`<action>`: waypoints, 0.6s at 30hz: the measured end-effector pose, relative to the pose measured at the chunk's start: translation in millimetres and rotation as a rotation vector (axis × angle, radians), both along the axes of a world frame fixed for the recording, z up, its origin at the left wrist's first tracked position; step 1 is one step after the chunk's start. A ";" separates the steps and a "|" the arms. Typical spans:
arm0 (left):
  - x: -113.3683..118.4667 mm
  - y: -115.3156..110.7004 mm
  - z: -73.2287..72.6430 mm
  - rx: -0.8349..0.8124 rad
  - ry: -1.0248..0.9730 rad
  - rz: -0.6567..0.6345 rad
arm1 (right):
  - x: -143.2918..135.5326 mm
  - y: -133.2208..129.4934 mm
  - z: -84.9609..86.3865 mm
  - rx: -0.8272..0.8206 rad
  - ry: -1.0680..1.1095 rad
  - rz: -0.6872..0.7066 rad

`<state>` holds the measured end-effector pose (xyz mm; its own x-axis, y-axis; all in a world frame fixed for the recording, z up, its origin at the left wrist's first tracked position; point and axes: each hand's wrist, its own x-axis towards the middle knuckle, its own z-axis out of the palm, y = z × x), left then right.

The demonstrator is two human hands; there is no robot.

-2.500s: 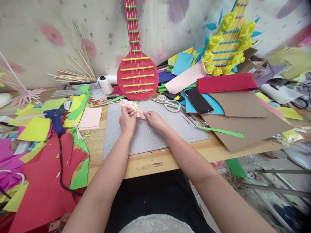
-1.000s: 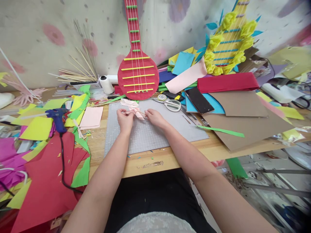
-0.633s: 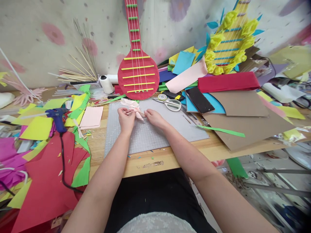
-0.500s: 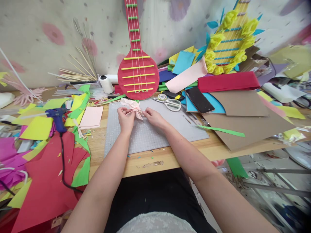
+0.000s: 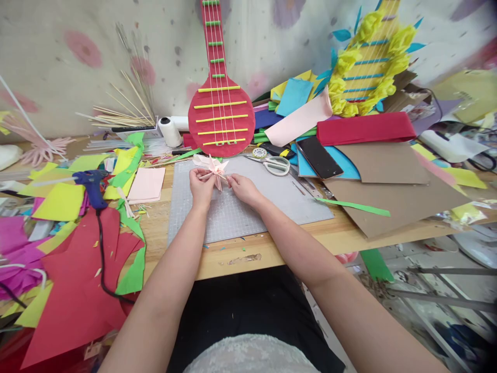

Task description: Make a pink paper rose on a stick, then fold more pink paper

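A pale pink paper flower [image 5: 217,169] with pointed petals is held between both hands above the grey cutting mat [image 5: 248,217]. My left hand [image 5: 202,186] pinches it from the left, fingertips closed on the paper. From the right, the closed fingers of my right hand [image 5: 244,187] grip its lower right part; a thin stick seems to run there, too small to make out. Another piece of pale pink paper [image 5: 200,160] shows just behind the left fingers. Scissors [image 5: 276,165] with white handles lie on the mat to the right of the hands.
A red paper lute [image 5: 221,116] leans on the wall behind the mat. At left are a blue glue gun [image 5: 92,186], pink paper sheets [image 5: 146,185] and a red sheet [image 5: 81,285]. A phone [image 5: 319,158], brown cardboard [image 5: 392,202] and a green strip [image 5: 353,206] lie right.
The paper flower has turned in my fingers, so its petals now spread upward and its centre shows more. My hands stay in nearly the same place.
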<state>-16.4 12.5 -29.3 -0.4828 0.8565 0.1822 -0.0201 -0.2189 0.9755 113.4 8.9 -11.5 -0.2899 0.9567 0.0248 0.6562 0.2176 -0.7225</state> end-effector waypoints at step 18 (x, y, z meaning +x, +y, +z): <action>-1.6 -4.4 1.6 -0.041 0.121 0.105 | -4.7 -11.6 7.9 0.120 -0.244 -0.109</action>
<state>-18.0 8.1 -27.7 -0.5470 0.8101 0.2109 0.1192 -0.1740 0.9775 108.8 -2.8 -3.6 -0.1971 0.9769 0.0820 0.8318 0.2109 -0.5135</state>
